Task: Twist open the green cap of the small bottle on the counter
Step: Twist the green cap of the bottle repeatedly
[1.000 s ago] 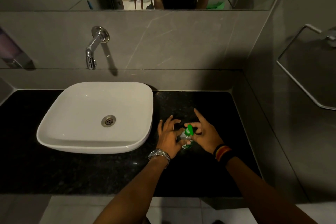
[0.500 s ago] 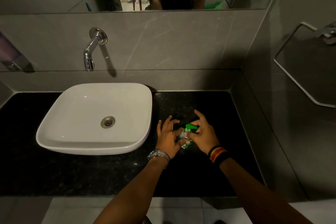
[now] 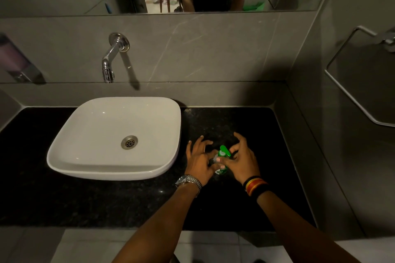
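A small clear bottle [image 3: 220, 170] with a green label stands on the black counter [image 3: 245, 205], right of the sink. Its green cap [image 3: 224, 152] sits on top, tilted up toward the far side. My left hand [image 3: 199, 161], with a metal watch on the wrist, grips the bottle's body from the left, its outer fingers spread. My right hand [image 3: 241, 161], with striped bands on the wrist, pinches the cap from the right with thumb and forefinger, the other fingers raised. Most of the bottle is hidden between my hands.
A white basin [image 3: 115, 136] sits left of my hands, under a chrome wall tap [image 3: 112, 57]. Grey tiled walls close the counter at the back and right. A metal towel ring [image 3: 361, 74] hangs on the right wall. A soap dispenser [image 3: 15, 62] is at far left.
The green cap has turned between the frames, changing which way it points. My right hand's fingers have shifted around it and opened wider. My left hand stays on the bottle.
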Motion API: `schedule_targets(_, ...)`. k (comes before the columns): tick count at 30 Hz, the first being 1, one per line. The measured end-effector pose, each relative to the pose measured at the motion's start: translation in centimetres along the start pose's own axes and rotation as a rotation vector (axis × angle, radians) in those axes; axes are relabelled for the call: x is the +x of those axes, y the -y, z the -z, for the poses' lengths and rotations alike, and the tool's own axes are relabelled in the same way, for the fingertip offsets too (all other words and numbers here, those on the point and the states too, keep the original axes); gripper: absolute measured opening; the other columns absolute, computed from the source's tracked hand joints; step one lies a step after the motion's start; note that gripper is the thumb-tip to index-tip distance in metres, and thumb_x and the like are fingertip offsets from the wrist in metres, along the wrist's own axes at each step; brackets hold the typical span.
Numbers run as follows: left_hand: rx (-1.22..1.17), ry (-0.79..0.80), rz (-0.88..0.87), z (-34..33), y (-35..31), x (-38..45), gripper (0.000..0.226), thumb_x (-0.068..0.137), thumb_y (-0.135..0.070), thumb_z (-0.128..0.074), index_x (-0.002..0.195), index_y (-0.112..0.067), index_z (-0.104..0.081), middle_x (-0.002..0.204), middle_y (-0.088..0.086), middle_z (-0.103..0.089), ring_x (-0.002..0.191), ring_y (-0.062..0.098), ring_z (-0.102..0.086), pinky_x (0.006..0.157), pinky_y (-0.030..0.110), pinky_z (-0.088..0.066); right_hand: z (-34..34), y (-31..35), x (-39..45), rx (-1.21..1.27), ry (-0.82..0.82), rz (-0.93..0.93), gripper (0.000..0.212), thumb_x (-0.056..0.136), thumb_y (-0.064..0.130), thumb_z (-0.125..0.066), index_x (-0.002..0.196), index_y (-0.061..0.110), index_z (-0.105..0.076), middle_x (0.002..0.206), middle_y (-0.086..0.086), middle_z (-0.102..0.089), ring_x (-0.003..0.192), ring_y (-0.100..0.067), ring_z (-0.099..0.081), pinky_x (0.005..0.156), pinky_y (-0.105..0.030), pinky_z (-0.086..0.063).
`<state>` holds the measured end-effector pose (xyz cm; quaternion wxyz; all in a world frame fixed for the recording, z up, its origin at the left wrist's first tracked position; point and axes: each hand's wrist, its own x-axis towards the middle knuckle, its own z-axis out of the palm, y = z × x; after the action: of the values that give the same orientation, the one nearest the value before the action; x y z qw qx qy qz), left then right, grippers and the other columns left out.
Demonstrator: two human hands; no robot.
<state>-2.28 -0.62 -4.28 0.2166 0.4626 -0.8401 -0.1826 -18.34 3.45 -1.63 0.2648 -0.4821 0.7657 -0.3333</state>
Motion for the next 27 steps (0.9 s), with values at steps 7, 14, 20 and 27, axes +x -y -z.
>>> schedule_targets(7,-0.011,-0.011,-0.015,-0.1,0.2,0.1,0.043,0.085,-0.046,-0.072,0.124,-0.029,-0.07,0.154,0.001,-0.042,0.154,0.025,-0.01,0.123,0.049,0.01,0.1,0.2,-0.3,0.094,0.101,0.036,0.111,0.068,0.03,-0.083,0.148,0.042,-0.007,0.118,0.023,-0.056,0.082,-0.003,-0.064,0.075,-0.028,-0.058)
schedule_targets(14,0.003,0.004,-0.007,0.0,0.3,0.2,0.046,0.085,-0.05,-0.072,0.126,-0.029,-0.069,0.161,0.001,-0.032,0.155,0.024,-0.002,0.121,0.045,0.018,-0.5,0.6,-1.1,0.125,-0.039,0.024,0.094,0.077,0.018,-0.078,0.146,0.038,-0.019,0.106,0.012,-0.066,0.079,-0.003,-0.063,0.074,-0.028,-0.058)
schedule_targets(20,0.005,-0.021,-0.028,-0.2,0.2,0.0,0.035,0.085,-0.043,-0.072,0.118,-0.029,-0.074,0.162,0.001,-0.032,0.155,0.02,0.001,0.118,0.037,0.025,-0.3,0.8,-1.0,0.184,0.095,-0.001,0.107,0.076,0.013,-0.078,0.15,0.042,-0.006,0.128,0.006,-0.061,0.094,-0.012,-0.066,0.076,-0.028,-0.058)
schedule_targets(27,0.016,0.001,-0.029,-0.1,0.2,0.1,0.044,0.083,-0.048,-0.073,0.122,-0.027,-0.072,0.161,0.002,-0.034,0.155,0.024,-0.004,0.122,0.05,0.014,-0.1,0.8,-0.7,0.055,-0.033,0.012,0.099,0.061,0.038,-0.086,0.14,0.037,-0.029,0.09,0.019,-0.062,0.083,-0.008,-0.063,0.074,-0.029,-0.052)
